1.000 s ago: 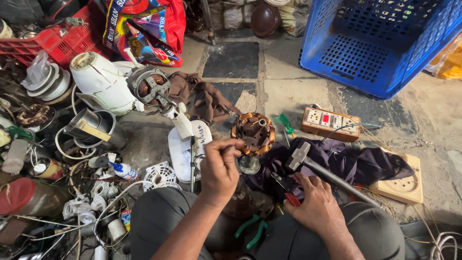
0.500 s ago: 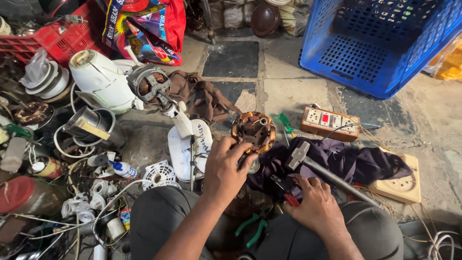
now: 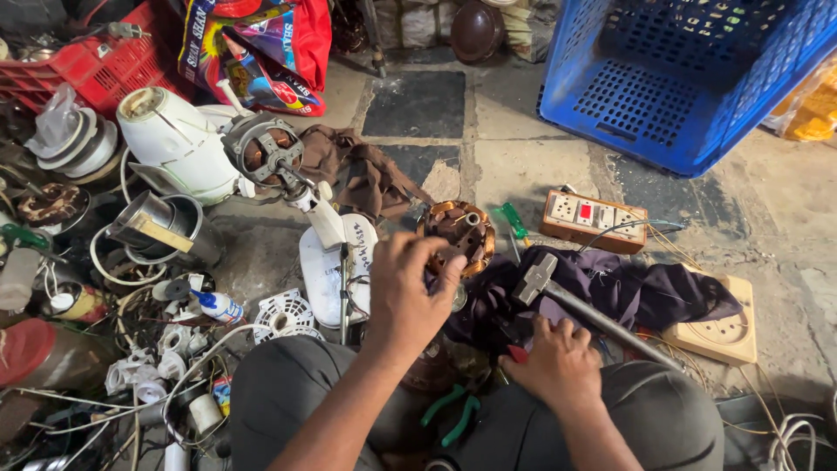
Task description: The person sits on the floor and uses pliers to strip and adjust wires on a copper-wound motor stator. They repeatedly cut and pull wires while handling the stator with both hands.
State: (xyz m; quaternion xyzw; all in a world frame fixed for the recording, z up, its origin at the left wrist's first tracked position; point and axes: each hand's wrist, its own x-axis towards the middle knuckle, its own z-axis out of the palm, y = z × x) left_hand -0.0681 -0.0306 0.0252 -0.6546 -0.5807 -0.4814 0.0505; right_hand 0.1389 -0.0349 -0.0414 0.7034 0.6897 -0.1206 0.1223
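I sit on the floor over a pile of fan parts. My left hand (image 3: pixel 408 288) grips the near edge of a round motor stator with copper windings (image 3: pixel 459 233) and holds it up over my lap. My right hand (image 3: pixel 556 362) is lower, by my right knee, closed on a red-handled tool (image 3: pixel 518 353) that is mostly hidden under the fingers. A hammer (image 3: pixel 558 292) lies on a dark purple cloth (image 3: pixel 628 292) just beyond that hand. Green-handled pliers (image 3: pixel 453 414) rest between my knees.
A wooden switch-and-socket board (image 3: pixel 593 218) and a green screwdriver (image 3: pixel 514 222) lie past the stator. A blue plastic crate (image 3: pixel 680 70) stands at the back right. A white fan body (image 3: pixel 174 144), a fan motor (image 3: pixel 266 157), cups, wires and small parts crowd the left.
My left hand has shifted right and forward onto the stator, from beside it to gripping its near edge. My right hand has stayed low by my knee.
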